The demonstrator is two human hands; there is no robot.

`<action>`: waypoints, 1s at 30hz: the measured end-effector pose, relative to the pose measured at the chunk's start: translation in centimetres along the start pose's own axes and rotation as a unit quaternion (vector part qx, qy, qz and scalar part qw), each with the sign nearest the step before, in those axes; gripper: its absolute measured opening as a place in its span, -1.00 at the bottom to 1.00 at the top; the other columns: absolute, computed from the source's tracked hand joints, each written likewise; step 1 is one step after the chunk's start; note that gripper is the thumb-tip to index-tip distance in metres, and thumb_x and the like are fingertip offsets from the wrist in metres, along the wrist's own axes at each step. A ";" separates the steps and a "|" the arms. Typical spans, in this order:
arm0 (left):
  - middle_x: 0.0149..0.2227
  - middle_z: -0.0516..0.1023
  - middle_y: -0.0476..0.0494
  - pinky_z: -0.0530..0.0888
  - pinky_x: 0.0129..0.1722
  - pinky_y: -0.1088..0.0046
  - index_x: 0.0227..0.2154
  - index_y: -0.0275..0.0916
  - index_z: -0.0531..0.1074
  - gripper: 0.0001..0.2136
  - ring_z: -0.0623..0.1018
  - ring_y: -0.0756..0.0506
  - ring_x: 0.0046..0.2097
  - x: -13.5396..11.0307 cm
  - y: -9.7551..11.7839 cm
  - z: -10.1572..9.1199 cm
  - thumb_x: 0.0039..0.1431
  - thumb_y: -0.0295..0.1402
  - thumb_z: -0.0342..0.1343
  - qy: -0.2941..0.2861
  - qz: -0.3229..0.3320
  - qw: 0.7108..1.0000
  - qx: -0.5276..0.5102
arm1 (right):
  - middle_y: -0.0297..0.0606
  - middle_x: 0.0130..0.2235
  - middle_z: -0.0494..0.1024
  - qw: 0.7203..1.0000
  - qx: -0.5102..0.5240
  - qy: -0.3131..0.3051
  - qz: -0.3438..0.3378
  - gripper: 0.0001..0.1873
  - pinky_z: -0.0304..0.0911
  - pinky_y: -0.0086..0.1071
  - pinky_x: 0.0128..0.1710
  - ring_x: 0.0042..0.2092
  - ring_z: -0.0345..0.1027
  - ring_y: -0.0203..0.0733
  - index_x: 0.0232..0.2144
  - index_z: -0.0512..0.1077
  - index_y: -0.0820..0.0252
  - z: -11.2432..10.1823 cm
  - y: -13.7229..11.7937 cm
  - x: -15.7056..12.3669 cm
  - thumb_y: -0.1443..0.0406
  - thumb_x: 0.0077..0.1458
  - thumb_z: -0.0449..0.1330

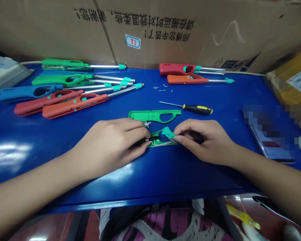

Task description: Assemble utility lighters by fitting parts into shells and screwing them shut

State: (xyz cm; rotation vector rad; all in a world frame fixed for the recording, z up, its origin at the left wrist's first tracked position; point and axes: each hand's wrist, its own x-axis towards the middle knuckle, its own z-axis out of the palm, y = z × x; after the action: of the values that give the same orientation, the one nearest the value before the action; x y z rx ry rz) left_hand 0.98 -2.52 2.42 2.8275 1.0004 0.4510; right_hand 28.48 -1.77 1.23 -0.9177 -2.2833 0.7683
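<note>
On the blue table [165,174], my left hand [112,144] is closed around one end of an opened green lighter body [163,143], its fingertips pinching a small metal part inside. My right hand [205,139] pinches a small teal trigger piece [168,132] just above the same body. A separate green lighter shell half [154,115] lies flat just behind my hands. The part of the lighter body under my left palm is hidden.
A black-and-yellow screwdriver [190,108] lies behind my right hand, with several tiny screws [162,88] further back. Several long lighters [72,88] are piled at the back left, two red ones [188,74] at the back right. Cardboard boxes [153,30] line the rear; a phone [271,137] lies right.
</note>
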 end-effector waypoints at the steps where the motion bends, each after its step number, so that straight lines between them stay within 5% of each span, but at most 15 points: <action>1: -0.24 0.61 -0.07 0.50 -0.33 0.37 -0.17 -0.20 0.52 -0.84 0.63 -0.12 -0.23 0.0 0.0 0.0 0.39 -0.32 0.05 0.000 0.001 1.000 0.001 | -0.46 -0.47 0.45 1.000 -0.003 0.001 -0.001 -0.97 0.09 -0.48 -0.54 -0.54 0.15 -0.45 -0.26 0.48 0.18 0.0 0.0 0.0 0.38 0.26 0.23; 9: -0.25 0.60 -0.06 0.50 -0.34 0.35 -0.18 -0.21 0.51 -0.85 0.63 -0.13 -0.24 0.0 0.0 0.0 0.39 -0.33 0.04 0.002 0.003 1.000 0.004 | -0.40 -0.38 0.56 1.000 -0.013 -0.021 -0.019 -0.96 0.19 -0.49 -0.50 -0.50 0.21 -0.42 -0.23 0.49 0.17 0.0 0.1 0.0 0.37 0.26 0.23; 15: -0.24 0.60 -0.06 0.49 -0.32 0.36 -0.18 -0.21 0.50 -0.86 0.62 -0.12 -0.23 0.0 -0.1 0.1 0.39 -0.33 0.05 0.005 -0.001 1.000 -0.006 | -0.27 -0.16 0.65 0.996 0.009 -0.077 -0.042 -0.90 0.39 -0.40 -0.14 -0.14 0.52 -0.28 -0.15 0.48 0.14 -0.1 0.2 0.1 0.37 0.30 0.19; 25: -0.24 0.60 -0.05 0.49 -0.30 0.37 -0.18 -0.20 0.49 -0.86 0.62 -0.12 -0.22 -0.1 0.1 0.2 0.39 -0.32 0.04 -0.006 -0.005 1.000 -0.015 | -0.29 -0.19 0.64 0.996 0.033 -0.076 -0.022 -0.92 0.34 -0.48 -0.27 -0.24 0.48 -0.37 -0.17 0.49 0.19 -0.3 0.4 0.0 0.38 0.28 0.22; 30: -0.25 0.60 -0.05 0.49 -0.29 0.36 -0.19 -0.20 0.49 -0.85 0.62 -0.12 -0.23 0.0 0.1 0.2 0.40 -0.32 0.03 -0.005 -0.004 1.000 -0.013 | -0.28 -0.20 0.63 0.994 0.048 -0.085 -0.048 -0.91 0.35 -0.49 -0.18 -0.17 0.50 -0.35 -0.18 0.49 0.21 -0.3 0.5 0.0 0.42 0.27 0.21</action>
State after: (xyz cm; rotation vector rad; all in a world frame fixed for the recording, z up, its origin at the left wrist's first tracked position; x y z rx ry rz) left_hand 1.10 -2.63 2.25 2.7991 0.9955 0.4465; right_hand 28.95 -1.38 1.09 -0.7179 -2.3930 0.9366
